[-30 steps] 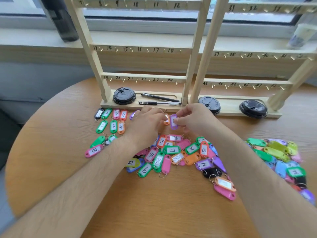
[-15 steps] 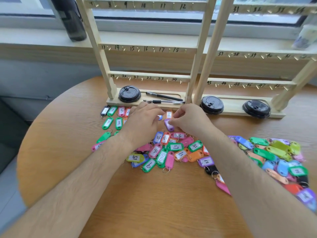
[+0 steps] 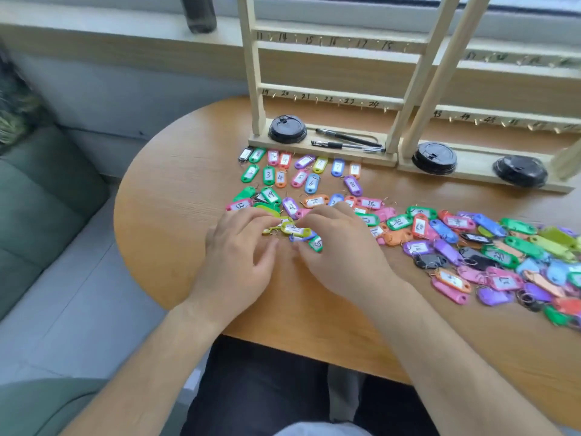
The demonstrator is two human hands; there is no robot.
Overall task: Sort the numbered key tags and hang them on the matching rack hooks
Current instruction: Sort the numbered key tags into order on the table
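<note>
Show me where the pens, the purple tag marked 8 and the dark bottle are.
pens (image 3: 342,146): head view, lower pen's barrel.
purple tag marked 8 (image 3: 352,185): head view, its white label.
dark bottle (image 3: 201,12): head view, its body.

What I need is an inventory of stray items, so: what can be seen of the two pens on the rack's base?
The two pens lie side by side on the left rack base, between the black lid and the upright. Both are slim and dark, plastic-looking; the nearer one shows paler stretches toward its right end. They lie flat, nearly level, drawing closer toward their right ends. Whether they touch is unclear. Nothing else rests on them.
</note>
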